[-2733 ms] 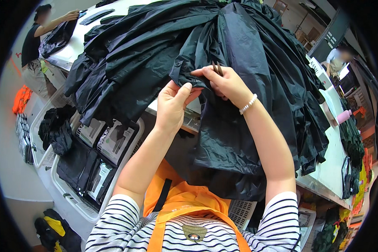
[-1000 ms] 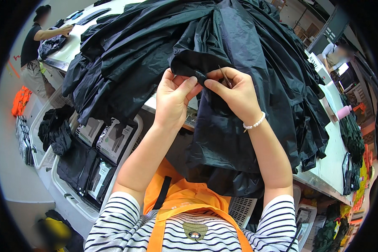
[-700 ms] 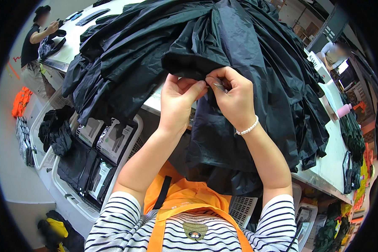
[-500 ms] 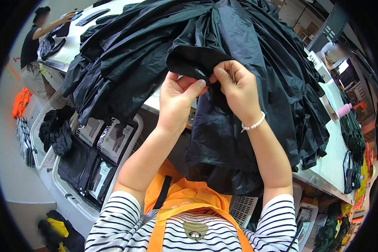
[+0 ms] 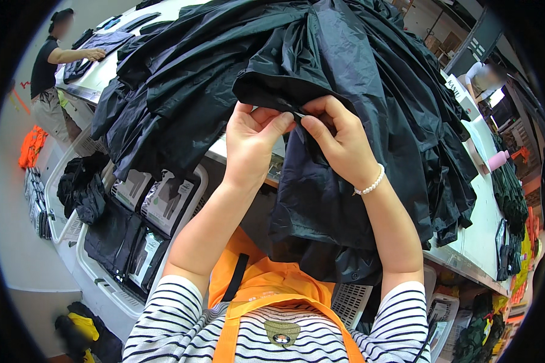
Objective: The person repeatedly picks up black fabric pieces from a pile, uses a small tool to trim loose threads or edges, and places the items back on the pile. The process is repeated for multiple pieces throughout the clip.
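A large heap of black, shiny thin-fabric garments [image 5: 188, 91] covers the table in front of me. My left hand [image 5: 252, 142] pinches the edge of one black garment [image 5: 269, 89], thumb against bent fingers. Just to the right, my right hand [image 5: 340, 142], with a white beaded bracelet at its wrist, pinches the same edge. Between the two thumbs shows a small whitish sliver [image 5: 300, 115], too small to name. The garment's lower part hangs over the table's front edge toward my orange apron [image 5: 272, 278].
White plastic baskets [image 5: 115, 293] with packaged and folded black clothing stand below left. A person [image 5: 48, 66] works at the table's far left, another [image 5: 481, 81] at the far right. A pink bottle [image 5: 498, 160] lies on the right-hand tabletop.
My right hand's thumb and fingers have shifted slightly, and the whitish sliver now shows between my hands. The person at left has drawn a hand back onto a bluish-grey garment.
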Tool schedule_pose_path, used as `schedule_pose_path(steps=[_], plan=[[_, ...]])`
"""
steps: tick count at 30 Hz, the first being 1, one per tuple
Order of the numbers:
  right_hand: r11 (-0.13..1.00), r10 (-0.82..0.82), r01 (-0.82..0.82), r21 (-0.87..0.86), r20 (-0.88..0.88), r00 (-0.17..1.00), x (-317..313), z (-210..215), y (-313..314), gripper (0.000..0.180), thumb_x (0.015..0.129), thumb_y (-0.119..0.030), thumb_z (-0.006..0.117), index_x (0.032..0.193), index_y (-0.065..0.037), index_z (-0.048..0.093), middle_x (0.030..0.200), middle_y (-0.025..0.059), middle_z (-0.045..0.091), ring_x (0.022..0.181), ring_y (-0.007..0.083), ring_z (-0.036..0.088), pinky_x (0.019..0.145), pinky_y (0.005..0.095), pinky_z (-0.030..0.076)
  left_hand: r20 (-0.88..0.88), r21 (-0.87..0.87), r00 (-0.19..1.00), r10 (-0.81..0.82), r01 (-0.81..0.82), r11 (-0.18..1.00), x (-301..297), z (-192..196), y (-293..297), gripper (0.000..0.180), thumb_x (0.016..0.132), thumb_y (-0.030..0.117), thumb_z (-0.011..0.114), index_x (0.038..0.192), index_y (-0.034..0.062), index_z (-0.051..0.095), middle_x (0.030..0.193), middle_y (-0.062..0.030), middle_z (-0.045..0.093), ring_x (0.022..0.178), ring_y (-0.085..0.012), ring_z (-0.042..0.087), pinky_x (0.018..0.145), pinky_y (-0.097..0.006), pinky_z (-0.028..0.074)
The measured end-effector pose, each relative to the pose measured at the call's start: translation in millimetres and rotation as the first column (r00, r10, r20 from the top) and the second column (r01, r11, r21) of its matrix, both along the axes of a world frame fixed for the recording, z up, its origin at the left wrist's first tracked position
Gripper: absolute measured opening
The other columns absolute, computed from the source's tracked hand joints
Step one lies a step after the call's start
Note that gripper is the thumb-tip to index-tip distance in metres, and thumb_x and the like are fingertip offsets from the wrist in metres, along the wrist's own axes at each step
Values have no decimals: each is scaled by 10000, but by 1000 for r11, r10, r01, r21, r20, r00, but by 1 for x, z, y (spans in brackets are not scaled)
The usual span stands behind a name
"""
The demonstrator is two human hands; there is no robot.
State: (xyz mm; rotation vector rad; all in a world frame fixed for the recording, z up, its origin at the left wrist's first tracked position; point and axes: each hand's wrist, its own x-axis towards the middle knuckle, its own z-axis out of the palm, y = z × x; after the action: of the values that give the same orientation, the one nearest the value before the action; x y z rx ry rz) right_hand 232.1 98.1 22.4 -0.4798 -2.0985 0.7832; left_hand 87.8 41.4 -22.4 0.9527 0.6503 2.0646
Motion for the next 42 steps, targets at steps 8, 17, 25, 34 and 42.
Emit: schedule_pose_path(steps=[8,17,25,34,42], plan=[[1000,-19,19,22,-32,999,-3,-3,1,134,867,-76,653,937,28,606,797,137,635,677,196,621,632,279,491,-54,2,998,31,-31,1000,2,1,-1,346,814,-59,673,1121,-16,519,986,-130,661,886,-198,660,822,-333,553],[998,0,-3,-57,-44,999,15,20,-14,182,880,-123,680,998,0,616,817,15,619,703,60,564,627,207,458,-577,33,746,334,-387,922,1,-8,-2,258,806,-37,665,1047,7,584,923,-109,653,850,-192,655,795,-315,538],[995,7,-29,98,219,976,-65,47,24,243,979,-173,499,1121,-13,613,906,121,683,773,168,620,703,276,487,-930,309,166,327,-128,942,118,-50,52,230,825,89,546,1030,14,619,1084,-180,625,1028,-312,592,903,-360,471],[986,-161,164,4,223,962,-12,-63,104,181,979,-158,489,1025,-27,606,645,138,591,563,225,583,572,328,458,-867,391,57,495,-539,746,-55,-46,-43,373,658,125,743,1008,24,664,1174,-171,602,1136,-353,557,986,-448,432],[986,-169,164,41,249,954,-28,-72,101,175,967,-163,515,1014,-33,622,732,161,643,678,302,644,630,354,486,-915,192,84,395,-770,609,-141,-55,-68,156,878,111,611,876,-44,627,778,-139,637,691,-255,568,674,-333,464]])
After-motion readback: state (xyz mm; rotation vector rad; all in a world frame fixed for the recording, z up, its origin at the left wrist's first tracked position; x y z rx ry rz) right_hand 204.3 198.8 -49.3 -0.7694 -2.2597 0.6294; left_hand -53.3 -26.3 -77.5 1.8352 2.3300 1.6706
